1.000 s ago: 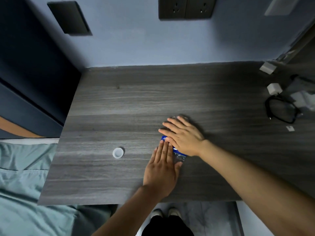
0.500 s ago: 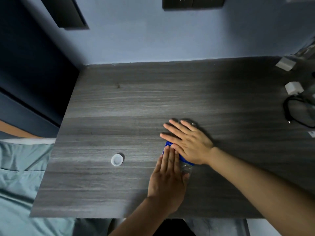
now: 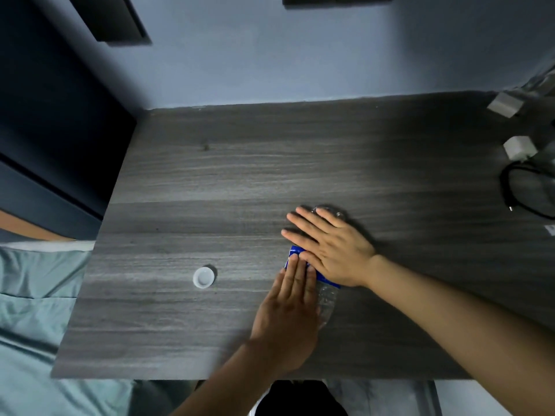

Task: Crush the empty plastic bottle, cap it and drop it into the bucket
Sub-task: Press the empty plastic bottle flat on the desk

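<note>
A clear plastic bottle [image 3: 326, 300] with a blue label lies on the grey wooden table [image 3: 210, 187], mostly hidden under my hands. My left hand [image 3: 288, 316] lies flat on its near part, fingers together and pointing away from me. My right hand [image 3: 333, 250] presses flat across its far part, fingers pointing left, and the bottle's far end peeks out beyond the fingertips. The white cap [image 3: 204, 277] sits loose on the table to the left of my hands. No bucket is in view.
Two white chargers [image 3: 519, 148] [image 3: 505, 104] and a looped black cable [image 3: 516, 190] lie at the table's right edge. Teal bedding [image 3: 33, 295] borders the table on the left. A blue wall runs along the far edge. Something dark [image 3: 300, 397] sits below the near edge.
Both hands stay pressed flat on the bottle in the same pose. The view has shifted a little, so the items at the right sit closer to the frame's edge.
</note>
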`<state>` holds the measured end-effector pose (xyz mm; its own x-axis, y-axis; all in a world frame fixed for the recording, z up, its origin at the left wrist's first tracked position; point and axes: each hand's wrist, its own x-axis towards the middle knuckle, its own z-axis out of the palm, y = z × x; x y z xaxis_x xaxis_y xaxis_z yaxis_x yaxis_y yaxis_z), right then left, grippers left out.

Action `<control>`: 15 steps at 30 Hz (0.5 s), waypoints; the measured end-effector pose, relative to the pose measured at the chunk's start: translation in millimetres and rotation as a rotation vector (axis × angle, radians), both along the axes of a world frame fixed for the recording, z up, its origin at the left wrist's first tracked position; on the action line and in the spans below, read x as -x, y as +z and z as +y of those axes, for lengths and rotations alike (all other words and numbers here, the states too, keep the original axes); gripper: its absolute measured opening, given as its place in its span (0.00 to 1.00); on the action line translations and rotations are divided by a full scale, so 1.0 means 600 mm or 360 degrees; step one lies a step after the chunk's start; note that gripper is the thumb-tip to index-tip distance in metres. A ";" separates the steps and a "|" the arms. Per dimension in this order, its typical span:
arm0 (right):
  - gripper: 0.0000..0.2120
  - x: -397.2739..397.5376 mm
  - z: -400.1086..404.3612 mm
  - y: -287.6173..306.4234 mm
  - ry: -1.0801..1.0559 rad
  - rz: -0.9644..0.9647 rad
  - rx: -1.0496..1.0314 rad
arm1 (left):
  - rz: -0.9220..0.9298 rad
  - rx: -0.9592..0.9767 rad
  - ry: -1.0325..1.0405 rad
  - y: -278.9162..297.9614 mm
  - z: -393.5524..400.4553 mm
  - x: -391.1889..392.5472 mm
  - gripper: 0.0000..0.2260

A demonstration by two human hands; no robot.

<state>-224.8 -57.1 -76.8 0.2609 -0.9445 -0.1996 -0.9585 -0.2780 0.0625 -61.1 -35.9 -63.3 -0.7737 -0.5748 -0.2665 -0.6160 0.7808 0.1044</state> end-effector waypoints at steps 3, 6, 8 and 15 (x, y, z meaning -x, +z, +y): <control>0.27 -0.003 -0.001 0.002 -0.0030 0.0033 0.0022 | -0.0038 0.0105 -0.0069 -0.001 -0.001 -0.001 0.26; 0.28 -0.005 0.004 0.004 -0.0044 0.0033 0.0030 | -0.0078 0.0140 -0.0129 0.003 -0.001 -0.005 0.26; 0.28 -0.007 0.005 0.007 -0.0075 0.0063 0.0023 | -0.0114 0.0133 -0.0136 0.004 0.000 -0.005 0.26; 0.26 -0.014 0.007 0.023 -0.0149 0.0136 0.0028 | -0.0142 -0.0105 -0.0160 -0.006 -0.010 -0.009 0.28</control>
